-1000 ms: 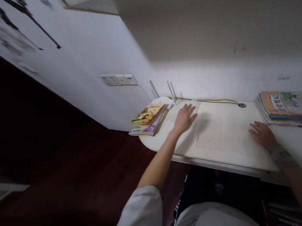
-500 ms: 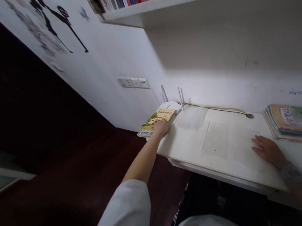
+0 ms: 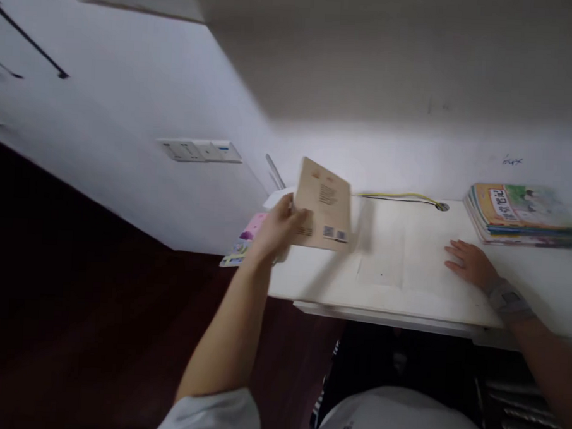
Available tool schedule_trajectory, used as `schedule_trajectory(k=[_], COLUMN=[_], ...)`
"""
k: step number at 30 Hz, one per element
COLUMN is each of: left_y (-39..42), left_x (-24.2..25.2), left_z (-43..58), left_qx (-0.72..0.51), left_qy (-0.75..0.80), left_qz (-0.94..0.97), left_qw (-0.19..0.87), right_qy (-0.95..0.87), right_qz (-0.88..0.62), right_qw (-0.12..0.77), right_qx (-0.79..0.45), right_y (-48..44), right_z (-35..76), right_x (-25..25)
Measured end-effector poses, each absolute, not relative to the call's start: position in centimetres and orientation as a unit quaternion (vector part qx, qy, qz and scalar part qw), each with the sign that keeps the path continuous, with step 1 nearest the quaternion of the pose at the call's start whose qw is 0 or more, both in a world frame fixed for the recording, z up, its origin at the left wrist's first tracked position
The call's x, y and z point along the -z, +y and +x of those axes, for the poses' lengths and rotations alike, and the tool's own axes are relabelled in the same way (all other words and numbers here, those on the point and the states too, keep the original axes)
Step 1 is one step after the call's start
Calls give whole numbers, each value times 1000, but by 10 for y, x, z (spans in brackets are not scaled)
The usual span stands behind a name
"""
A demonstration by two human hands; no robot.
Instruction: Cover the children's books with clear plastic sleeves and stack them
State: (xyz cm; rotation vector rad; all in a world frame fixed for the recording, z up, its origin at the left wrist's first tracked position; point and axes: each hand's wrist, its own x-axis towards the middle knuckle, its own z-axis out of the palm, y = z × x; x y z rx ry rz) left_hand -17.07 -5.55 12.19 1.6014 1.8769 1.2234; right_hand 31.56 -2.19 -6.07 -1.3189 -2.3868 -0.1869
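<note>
My left hand (image 3: 278, 230) is closed on a thin tan book (image 3: 325, 205) and holds it lifted above the left end of the white desk (image 3: 406, 289), back cover with barcodes facing me. Below the hand a pink-covered book (image 3: 244, 241) still lies at the desk's left edge. My right hand (image 3: 468, 263) rests flat on the desk with fingers spread, a grey band on the wrist, just left of a stack of colourful books (image 3: 523, 215).
A yellow and black cable (image 3: 400, 197) runs along the back wall to a grommet hole (image 3: 441, 207). A white router antenna (image 3: 274, 171) stands behind the lifted book. Wall switches (image 3: 201, 151) sit on the left wall. Dark red floor lies left of the desk.
My left hand reached from the desk to the small pile at the left edge, took the top book and raised it, turning its back cover up. My right hand stayed flat.
</note>
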Motion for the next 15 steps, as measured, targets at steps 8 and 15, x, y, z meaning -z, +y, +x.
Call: schedule_trajectory(k=[8, 15], left_y=[-64, -56], left_x=[-35, 5], left_z=[-43, -74], left_qx=[-479, -356], left_qy=[466, 593], left_qz=[487, 629], left_qw=[562, 355], right_qy=[-854, -851], right_qz=[-479, -485], right_qw=[193, 191], right_qx=[66, 57], right_y=[-24, -25], right_z=[313, 312], right_x=[59, 57])
